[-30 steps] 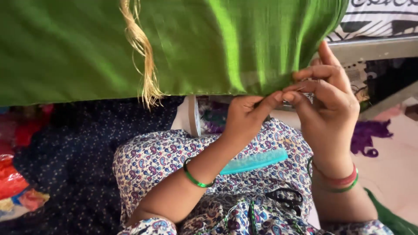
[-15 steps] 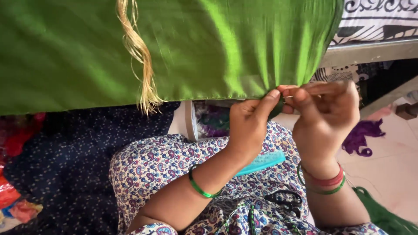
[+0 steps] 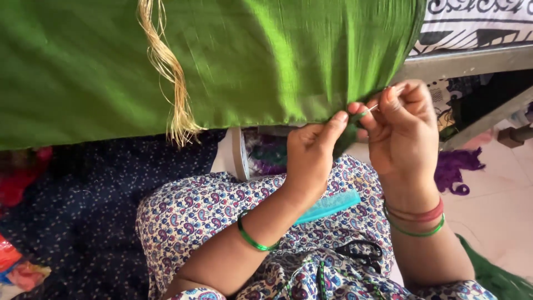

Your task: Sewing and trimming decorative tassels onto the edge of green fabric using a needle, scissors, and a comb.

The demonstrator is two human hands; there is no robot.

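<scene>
Since half a second ago, we have drawn our right hand slightly up and away, and a pale thread now shows, slanting up to the right from the hem. From the head view, our left hand pinches the lower edge of the green cloth, a smooth, faintly ribbed weave hanging with its hem roughly level. Our right fingertips nip the thread; possibly a needle too, though blur hides it. A teal comb lies on our lap.
</scene>
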